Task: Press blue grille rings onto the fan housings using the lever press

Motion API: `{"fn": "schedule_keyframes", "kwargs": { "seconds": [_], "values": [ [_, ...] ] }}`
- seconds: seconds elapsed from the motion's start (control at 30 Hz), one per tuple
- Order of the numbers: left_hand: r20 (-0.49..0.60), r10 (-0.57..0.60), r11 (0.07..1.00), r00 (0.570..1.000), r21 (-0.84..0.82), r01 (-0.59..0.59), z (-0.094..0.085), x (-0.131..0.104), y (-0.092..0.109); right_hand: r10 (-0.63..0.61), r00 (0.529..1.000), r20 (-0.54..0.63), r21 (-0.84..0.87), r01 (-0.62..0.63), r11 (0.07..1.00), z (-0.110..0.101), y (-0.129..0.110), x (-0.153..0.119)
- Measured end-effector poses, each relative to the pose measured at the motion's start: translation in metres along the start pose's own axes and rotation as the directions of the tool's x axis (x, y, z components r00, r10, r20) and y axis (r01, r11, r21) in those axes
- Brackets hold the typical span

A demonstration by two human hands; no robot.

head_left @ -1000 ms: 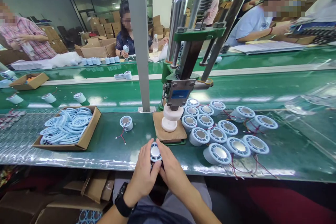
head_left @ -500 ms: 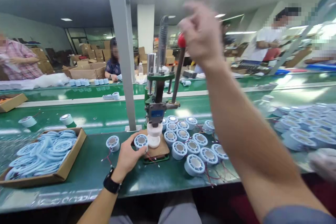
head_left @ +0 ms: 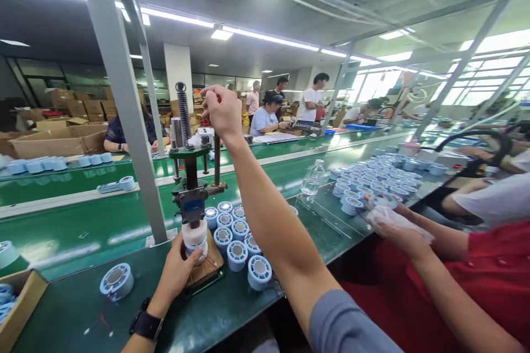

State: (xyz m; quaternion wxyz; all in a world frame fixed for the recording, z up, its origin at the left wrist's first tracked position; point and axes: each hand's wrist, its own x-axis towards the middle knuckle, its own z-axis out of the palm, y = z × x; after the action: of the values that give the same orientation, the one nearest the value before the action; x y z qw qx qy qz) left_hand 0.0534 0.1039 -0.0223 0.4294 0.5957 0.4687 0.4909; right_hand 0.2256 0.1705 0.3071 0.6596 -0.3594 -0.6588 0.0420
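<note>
My left hand [head_left: 176, 267], with a black watch on its wrist, curls its fingers and thumb around a light-blue round housing [head_left: 197, 249] on the base of a hand press [head_left: 192, 204]. The press's white pad [head_left: 194, 230] sits right on top of that housing, partly covered by my fingers. Up high, my right hand [head_left: 226, 110] is closed over the top of the press lever [head_left: 217, 160]; the knob is mostly hidden in it. Just right of the press stand several similar housings [head_left: 237, 253] with grey discs and thin wires. A single housing [head_left: 117, 281] lies to the left.
A cardboard box [head_left: 25, 311] with blue rings is at the lower left. A grey post [head_left: 124, 110] rises behind the press. A clear bottle [head_left: 313, 177] and many housings [head_left: 372, 176] stand to the right. A co-worker's gloved hand [head_left: 393, 223] is nearby, beside a red sleeve.
My view has swung right. My left hand has brought the housing from beside the press to under its pad. My right hand, blurred near the red knob before, now closes over the lever top.
</note>
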Motion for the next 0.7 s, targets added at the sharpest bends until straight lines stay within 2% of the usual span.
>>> {"fn": "schedule_keyframes", "kwargs": {
  "seconds": [0.07, 0.1, 0.17, 0.23, 0.27, 0.3, 0.33, 0.37, 0.43, 0.47, 0.5, 0.6, 0.63, 0.67, 0.7],
  "values": [
    [-0.009, 0.017, 0.999, 1.0, 0.037, -0.017, 0.002, -0.002, -0.005, -0.072, 0.997, 0.001, 0.022, 0.072, 0.997, -0.025, -0.02, -0.034],
    [-0.011, 0.02, 0.998, 1.0, 0.054, -0.019, 0.003, -0.003, -0.007, -0.128, 0.992, -0.015, 0.025, 0.129, 0.991, -0.038, -0.029, -0.063],
    [-0.006, 0.02, 0.997, 1.0, 0.081, -0.02, 0.005, -0.005, -0.009, -0.203, 0.976, -0.076, -0.008, 0.203, 0.979, -0.057, -0.038, -0.142],
    [-0.005, 0.028, 0.995, 1.0, 0.099, -0.027, 0.006, -0.007, -0.01, -0.25, 0.957, -0.15, -0.136, 0.23, 0.964, -0.062, -0.03, -0.232],
    [-0.013, 0.031, 0.994, 0.999, 0.107, -0.029, 0.007, -0.008, -0.011, -0.301, 0.924, -0.238, -0.173, 0.264, 0.949, -0.06, -0.021, -0.273],
    [-0.025, 0.033, 0.993, 0.999, 0.116, -0.03, 0.007, -0.008, -0.013, -0.376, 0.837, -0.397, -0.232, 0.305, 0.924, -0.058, -0.011, -0.307],
    [-0.042, 0.033, 0.991, 0.999, 0.127, -0.028, 0.007, -0.008, -0.014, -0.366, 0.835, -0.411, -0.286, 0.263, 0.921, -0.056, -0.002, -0.33],
    [-0.057, 0.03, 0.99, 0.998, 0.142, -0.022, 0.007, -0.008, -0.015, -0.372, 0.847, -0.38, -0.306, 0.264, 0.915, -0.055, 0.003, -0.342],
    [-0.064, 0.026, 0.986, 0.998, 0.168, -0.015, 0.008, -0.007, -0.015, -0.376, 0.903, -0.209, -0.315, 0.302, 0.9, -0.063, 0.004, -0.332],
    [-0.058, 0.024, 0.984, 0.998, 0.179, -0.014, 0.008, -0.007, -0.013, -0.405, 0.907, -0.119, -0.293, 0.357, 0.887, -0.07, -0.001, -0.312],
    [-0.051, 0.019, 0.981, 0.999, 0.192, -0.009, 0.009, -0.007, -0.01, -0.451, 0.89, -0.063, -0.263, 0.421, 0.868, -0.077, -0.007, -0.286],
    [-0.028, -0.028, 0.963, 0.999, 0.266, 0.034, 0.007, -0.012, 0.003, -0.595, 0.798, -0.095, -0.177, 0.575, 0.799, -0.082, -0.023, -0.188],
    [-0.021, -0.049, 0.95, 0.999, 0.309, 0.053, 0.005, -0.015, 0.006, -0.605, 0.789, -0.107, -0.164, 0.586, 0.794, -0.076, -0.024, -0.156],
    [-0.02, -0.053, 0.931, 0.998, 0.361, 0.057, -0.001, -0.018, 0.007, -0.588, 0.803, -0.097, -0.164, 0.569, 0.806, -0.067, -0.023, -0.126],
    [-0.028, -0.026, 0.906, 0.999, 0.421, 0.035, -0.009, -0.021, 0.006, -0.542, 0.837, -0.076, -0.185, 0.522, 0.832, -0.055, -0.02, -0.099]
  ]
}}
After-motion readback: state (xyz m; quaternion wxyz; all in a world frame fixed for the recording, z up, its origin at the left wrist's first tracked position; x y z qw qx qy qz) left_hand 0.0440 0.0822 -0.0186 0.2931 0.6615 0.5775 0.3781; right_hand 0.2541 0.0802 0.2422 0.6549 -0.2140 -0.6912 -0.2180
